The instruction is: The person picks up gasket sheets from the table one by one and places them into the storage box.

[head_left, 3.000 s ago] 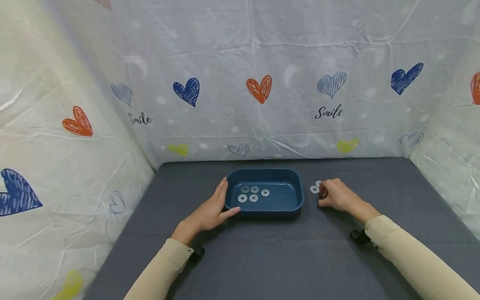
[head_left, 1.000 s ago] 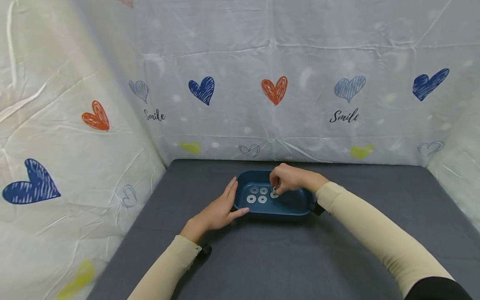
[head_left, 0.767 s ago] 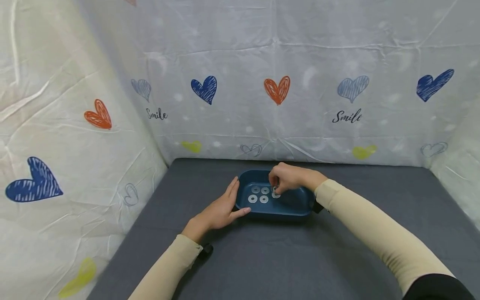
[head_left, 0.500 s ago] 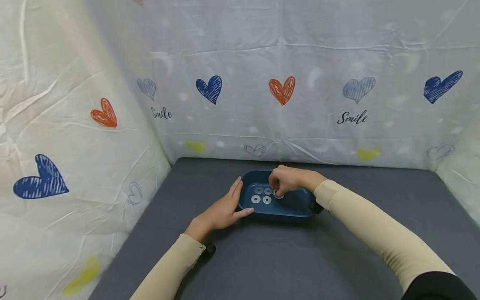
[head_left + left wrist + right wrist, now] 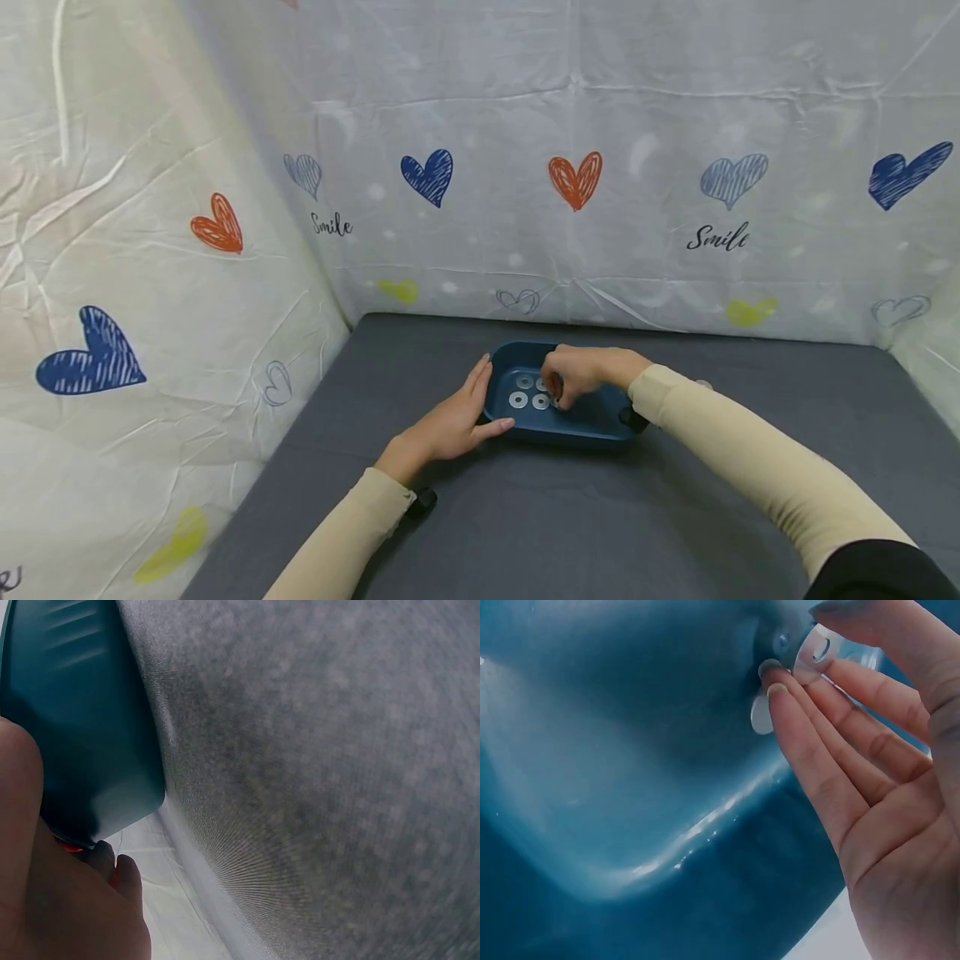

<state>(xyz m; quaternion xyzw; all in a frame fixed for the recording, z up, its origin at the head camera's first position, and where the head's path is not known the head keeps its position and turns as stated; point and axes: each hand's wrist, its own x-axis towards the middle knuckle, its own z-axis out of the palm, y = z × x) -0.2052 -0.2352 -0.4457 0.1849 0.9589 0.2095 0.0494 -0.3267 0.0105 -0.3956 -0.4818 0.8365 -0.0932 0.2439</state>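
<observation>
Several flat metal washers [image 5: 518,400] lie in the left half of a dark blue rectangular tray [image 5: 600,432]. My right hand [image 5: 585,372] reaches into the tray and pinches a washer [image 5: 808,661] between thumb and fingers, seen in the right wrist view. Another washer [image 5: 761,717] lies on the tray floor, partly hidden behind those fingertips. My left hand [image 5: 448,425] rests against the tray's left end, fingers straight along the side and thumb at the front rim. In the left wrist view the tray's outer wall [image 5: 82,712] stands beside that hand.
The tray stands on a grey cloth-covered table [image 5: 525,517]. Beyond the right sleeve [image 5: 735,433] a washer [image 5: 703,384] peeks out on the table. A pale curtain [image 5: 480,125] printed with hearts closes off the back and sides.
Since three seconds ago my right hand has moved from the washers right of the tray to inside it, carrying a washer. The left hand stays at the tray's end; the head view has shifted.
</observation>
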